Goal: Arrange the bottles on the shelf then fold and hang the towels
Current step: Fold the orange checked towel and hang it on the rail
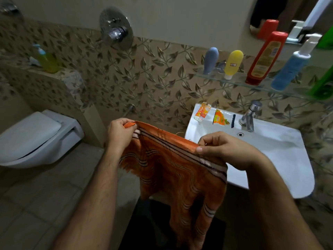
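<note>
One orange striped towel (173, 170), held up in the air in front of the person, its top edge stretched level between both hands and the rest hanging down in loose folds toward the floor. Left hand (120, 134): fingers and thumb pinching one top corner, which bunches up out of the grip. Right hand (223, 148): thumb and curled fingers pinching the top hem further along, with a short length of cloth drooping past it on the sink side. Held this way, the cloth hangs flat by its own weight, which suits lining up edges for a fold; judged stage, start of folding, hanging not yet done. Five bottles standing in a row on a glass shelf (234, 82) fixed to the wall above the sink: grey-blue bottle (210, 60), yellow bottle (233, 63), red bottle (266, 58), blue pump bottle (292, 67), and a green bottle (324, 83) at the frame edge, only partly in view. Their upright line suggests the bottle step is finished. White sink (270, 156) just beside the towel, with a tap (250, 114), a small orange tube (202, 111) and a torn sachet (220, 119) lying on its back rim. Shower valve (116, 30) on the leaf-patterned wall. White toilet (36, 138), lid down, to the left. No towel rail shows.
</note>
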A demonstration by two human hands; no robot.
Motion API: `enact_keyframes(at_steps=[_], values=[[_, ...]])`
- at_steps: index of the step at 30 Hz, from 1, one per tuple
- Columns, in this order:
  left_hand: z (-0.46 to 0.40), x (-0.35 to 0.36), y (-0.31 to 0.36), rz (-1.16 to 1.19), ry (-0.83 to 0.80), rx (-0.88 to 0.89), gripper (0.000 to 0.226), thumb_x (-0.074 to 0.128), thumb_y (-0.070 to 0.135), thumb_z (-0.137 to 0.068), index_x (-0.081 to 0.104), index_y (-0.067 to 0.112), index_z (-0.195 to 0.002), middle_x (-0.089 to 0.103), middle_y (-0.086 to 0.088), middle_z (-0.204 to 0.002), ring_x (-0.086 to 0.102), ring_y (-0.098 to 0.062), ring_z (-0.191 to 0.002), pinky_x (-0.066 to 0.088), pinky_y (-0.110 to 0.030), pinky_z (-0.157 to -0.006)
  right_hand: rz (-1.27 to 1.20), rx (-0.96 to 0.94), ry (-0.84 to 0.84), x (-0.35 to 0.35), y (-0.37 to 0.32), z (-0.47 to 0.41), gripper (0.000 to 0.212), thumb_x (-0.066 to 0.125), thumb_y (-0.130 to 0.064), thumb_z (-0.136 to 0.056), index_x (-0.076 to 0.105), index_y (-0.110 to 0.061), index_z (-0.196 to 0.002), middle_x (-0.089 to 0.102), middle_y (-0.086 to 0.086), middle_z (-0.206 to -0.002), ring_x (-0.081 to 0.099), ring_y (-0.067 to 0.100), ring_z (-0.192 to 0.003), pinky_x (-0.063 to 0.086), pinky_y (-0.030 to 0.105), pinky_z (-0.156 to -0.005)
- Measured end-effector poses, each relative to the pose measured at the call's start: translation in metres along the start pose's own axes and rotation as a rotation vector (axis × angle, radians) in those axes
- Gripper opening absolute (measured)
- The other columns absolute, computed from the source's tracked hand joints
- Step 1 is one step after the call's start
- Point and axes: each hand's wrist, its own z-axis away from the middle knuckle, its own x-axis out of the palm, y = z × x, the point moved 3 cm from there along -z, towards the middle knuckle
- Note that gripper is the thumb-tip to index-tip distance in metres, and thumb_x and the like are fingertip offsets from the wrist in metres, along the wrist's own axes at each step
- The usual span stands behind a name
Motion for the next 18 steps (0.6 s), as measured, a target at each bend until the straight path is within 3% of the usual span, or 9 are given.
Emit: enact_keyframes(at_steps=[1, 4, 6, 8, 10, 14, 18], values=[[0.001, 0.002, -0.004, 0.009, -0.048, -0.013, 0.009, 0.075, 0.020, -0.081, 0.074, 0.020, -0.089, 0.071, 0.003, -0.085, 0.068, -0.022, -0.092, 0.049, -0.026, -0.076, -0.004, -0.012, 0.096, 0.002, -0.001, -0.005, 0.037, 0.072, -0.030, -0.078, 0.064, 0.006, -0.084, 0.062, 0.024, -0.074, 0.058, 0.030, -0.067, 0.047, 0.033, -0.063], [0.012, 0.006, -0.015, 0.088, -0.164, -0.025, 0.047, 0.075, 0.021, -0.080, 0.063, 0.021, -0.126, 0.066, -0.002, -0.121, 0.061, -0.018, -0.112, 0.048, -0.036, -0.099, 0.037, -0.047, 0.412, 0.017, -0.005, -0.025, 0.015, 0.073, -0.020, -0.087, 0.072, -0.013, -0.074, 0.072, 0.020, -0.074, 0.065, 0.034, -0.063, 0.052, 0.048, -0.066], [0.029, 0.009, -0.019, 0.195, -0.198, 0.004, 0.054, 0.076, 0.022, -0.081, 0.058, 0.027, -0.131, 0.064, 0.007, -0.121, 0.062, -0.008, -0.110, 0.050, -0.029, -0.097, 0.105, -0.057, 0.524, 0.030, -0.004, -0.033, 0.014, 0.070, -0.019, -0.090, 0.073, -0.016, -0.076, 0.074, 0.017, -0.077, 0.070, 0.037, -0.069, 0.057, 0.054, -0.072], [0.047, 0.014, -0.020, 0.330, -0.309, 0.044, 0.052, 0.076, 0.022, -0.082, 0.059, 0.032, -0.130, 0.066, 0.017, -0.114, 0.063, 0.003, -0.106, 0.051, -0.016, -0.088, 0.243, -0.033, 0.535, 0.042, -0.002, -0.039, 0.010, 0.068, -0.023, -0.091, 0.075, -0.018, -0.085, 0.076, 0.005, -0.080, 0.073, 0.025, -0.075, 0.060, 0.049, -0.076], [0.063, 0.021, -0.016, 0.438, -0.471, 0.084, 0.053, 0.074, 0.015, -0.084, 0.058, 0.032, -0.132, 0.070, 0.017, -0.112, 0.063, 0.002, -0.107, 0.052, -0.016, -0.087, 0.351, -0.019, 0.483, 0.056, -0.002, -0.042, 0.011, 0.067, -0.023, -0.091, 0.076, -0.016, -0.090, 0.076, 0.001, -0.083, 0.072, 0.016, -0.078, 0.059, 0.045, -0.077], [0.078, 0.027, -0.001, 0.497, -0.734, 0.139, 0.053, 0.066, 0.003, -0.089, 0.054, 0.022, -0.137, 0.071, 0.013, -0.099, 0.065, -0.005, -0.100, 0.051, -0.023, -0.094, 0.472, -0.047, 0.340, 0.076, -0.009, -0.042, 0.012, 0.066, -0.019, -0.092, 0.074, -0.010, -0.091, 0.073, 0.010, -0.084, 0.069, 0.025, -0.082, 0.055, 0.046, -0.078], [0.078, 0.027, 0.002, 0.476, -0.801, 0.084, 0.018, 0.067, 0.002, -0.088, 0.070, 0.013, -0.101, 0.072, 0.004, -0.088, 0.069, -0.008, -0.085, 0.054, -0.024, -0.081, 0.503, -0.027, 0.315, 0.079, -0.014, -0.039, 0.012, 0.069, -0.023, -0.091, 0.073, -0.013, -0.091, 0.074, 0.003, -0.081, 0.070, 0.015, -0.077, 0.056, 0.037, -0.071]])
